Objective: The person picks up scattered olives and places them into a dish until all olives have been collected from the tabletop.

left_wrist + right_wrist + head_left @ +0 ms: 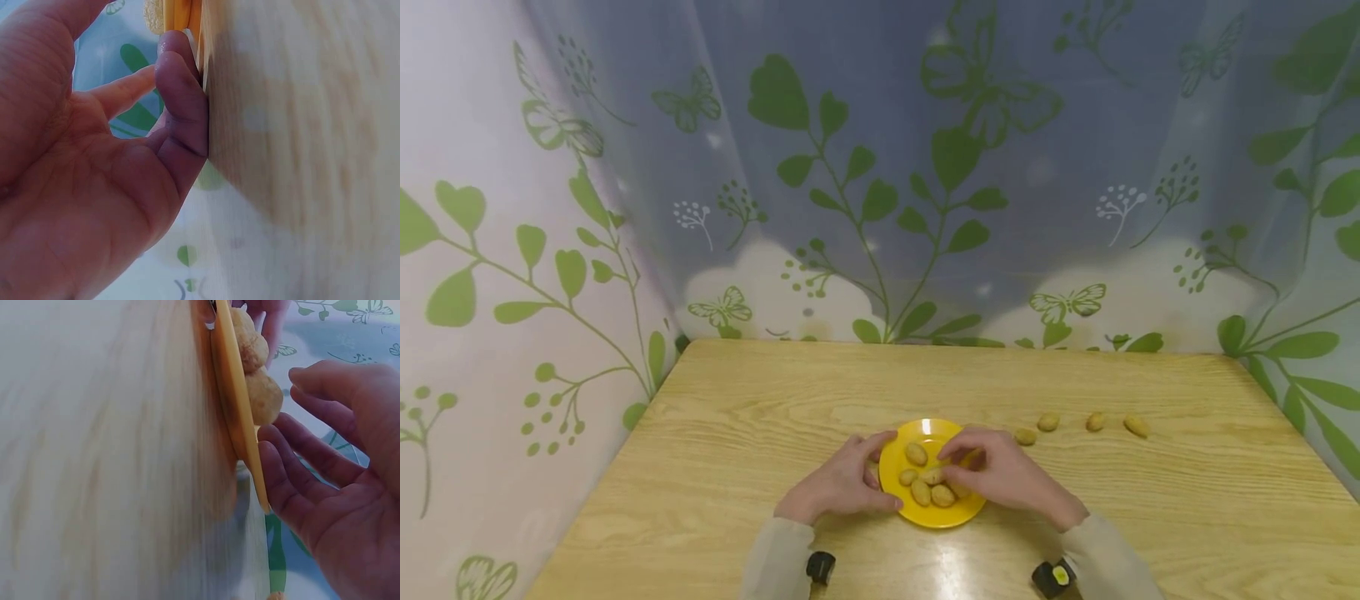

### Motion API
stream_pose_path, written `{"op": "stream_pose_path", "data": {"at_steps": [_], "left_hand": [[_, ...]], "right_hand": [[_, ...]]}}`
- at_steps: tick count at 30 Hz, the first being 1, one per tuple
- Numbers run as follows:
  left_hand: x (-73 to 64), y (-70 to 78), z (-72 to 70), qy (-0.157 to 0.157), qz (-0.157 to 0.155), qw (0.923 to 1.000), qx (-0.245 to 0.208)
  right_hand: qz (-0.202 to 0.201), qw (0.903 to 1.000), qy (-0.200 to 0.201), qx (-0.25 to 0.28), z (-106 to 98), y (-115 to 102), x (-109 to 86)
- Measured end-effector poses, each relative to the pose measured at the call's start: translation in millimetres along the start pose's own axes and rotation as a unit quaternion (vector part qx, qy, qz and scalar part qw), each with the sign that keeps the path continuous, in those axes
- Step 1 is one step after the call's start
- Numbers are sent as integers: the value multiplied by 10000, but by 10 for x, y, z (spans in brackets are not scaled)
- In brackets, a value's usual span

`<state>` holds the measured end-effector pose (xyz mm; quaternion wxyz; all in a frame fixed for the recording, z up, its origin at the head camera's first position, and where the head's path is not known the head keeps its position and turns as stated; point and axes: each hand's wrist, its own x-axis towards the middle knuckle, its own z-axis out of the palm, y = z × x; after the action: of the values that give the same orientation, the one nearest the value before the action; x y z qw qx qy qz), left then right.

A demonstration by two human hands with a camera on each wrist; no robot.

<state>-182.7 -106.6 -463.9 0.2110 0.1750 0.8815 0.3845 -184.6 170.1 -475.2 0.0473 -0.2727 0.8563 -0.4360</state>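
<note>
Currently, left hand (845,480) cups yellow plate (940,521) rim. Right hand (1003,473), fingers apart, at plated potatoes (921,492); 4 loose potatoes (1095,422) on table (760,392).

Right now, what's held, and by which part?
Left hand: round yellow plate, by its left rim. Right hand: cannot tell if it grips a tan, oval, potato-like piece.

Site presents as a curtained-off indoor space. Curtains (887,50) with a green leaf-and-butterfly print hang behind and beside a wood-grain table (760,400). Whether home or studio cannot be determined.
</note>
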Motion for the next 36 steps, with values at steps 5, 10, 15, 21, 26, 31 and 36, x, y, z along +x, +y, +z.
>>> {"op": "stream_pose_path", "data": {"at_steps": [5, 10, 15, 21, 26, 31, 36], "left_hand": [[18, -13, 7, 0, -42, 10000, -32], [27, -23, 9, 6, -61, 10000, -19], [13, -8, 4, -2, -58, 10000, -67], [5, -2, 2, 7, -16, 10000, -88], [8, -4, 2, 14, 2, 9999, -128], [-1, 2, 2, 12, -17, 9999, -168], [-7, 9, 1, -6, -16, 9999, -164]], "right_hand": [[9, 9999, 138, -31, -65, 4, -63], [15, 9995, 294, -111, -120, 0, -113], [-22, 9991, 421, -69, -182, 9, -169], [-36, 9983, 583, -60, -268, 65, -231], [-24, 9967, 804, -127, -334, 100, -299], [14, 9937, 1073, -330, -410, 114, -377], [135, 9915, 1222, -426, -499, 155, -452]]}}
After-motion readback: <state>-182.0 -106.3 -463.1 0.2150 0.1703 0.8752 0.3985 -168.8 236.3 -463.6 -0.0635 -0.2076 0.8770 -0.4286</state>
